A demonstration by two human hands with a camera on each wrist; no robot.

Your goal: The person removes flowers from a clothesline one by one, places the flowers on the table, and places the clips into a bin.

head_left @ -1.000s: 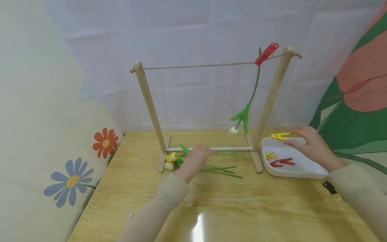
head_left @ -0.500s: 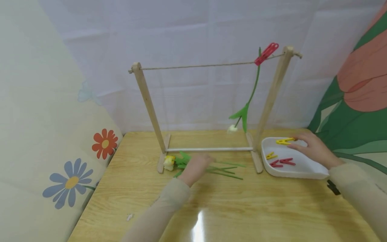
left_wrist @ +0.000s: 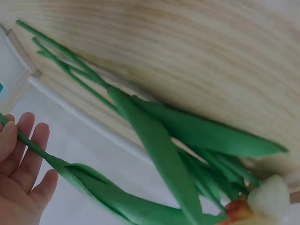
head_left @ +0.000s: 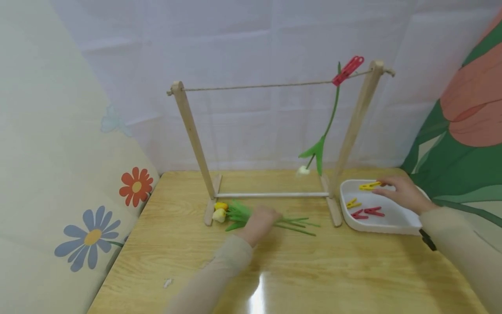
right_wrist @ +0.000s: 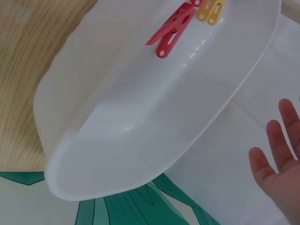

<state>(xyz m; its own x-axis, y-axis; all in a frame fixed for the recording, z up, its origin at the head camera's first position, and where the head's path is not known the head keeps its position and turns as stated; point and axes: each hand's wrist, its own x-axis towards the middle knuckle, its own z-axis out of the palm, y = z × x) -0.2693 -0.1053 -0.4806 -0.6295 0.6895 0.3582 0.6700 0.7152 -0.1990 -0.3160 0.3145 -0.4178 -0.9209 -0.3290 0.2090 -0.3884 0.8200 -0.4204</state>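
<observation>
My left hand (head_left: 262, 221) pinches the green stem of an artificial tulip between thumb and fingers; in the left wrist view this stem (left_wrist: 32, 144) lies across the fingers. Beneath and beside it, more tulips lie on the table, with a white bloom (head_left: 219, 215), a yellow bloom (head_left: 221, 205) and several stems (head_left: 296, 230) pointing right. My right hand (head_left: 405, 192) pinches a yellow clothespin (head_left: 368, 186) above the white tray (head_left: 386, 229). That clothespin is out of frame in the right wrist view, where only some fingers (right_wrist: 279, 154) show.
A wooden rack (head_left: 194, 131) carries a twine line (head_left: 255, 86), where a red clothespin (head_left: 348, 70) holds a hanging white tulip (head_left: 316, 150). Inside the tray lie red clothespins (head_left: 374, 211) and another yellow clothespin (head_left: 353, 203). A small white scrap (head_left: 167, 283) is on the table (head_left: 325, 270).
My left hand has shifted slightly right and toward the front edge, and the blooms beside it have moved a little. The right hand has lowered the yellow clothespin toward the tray.
</observation>
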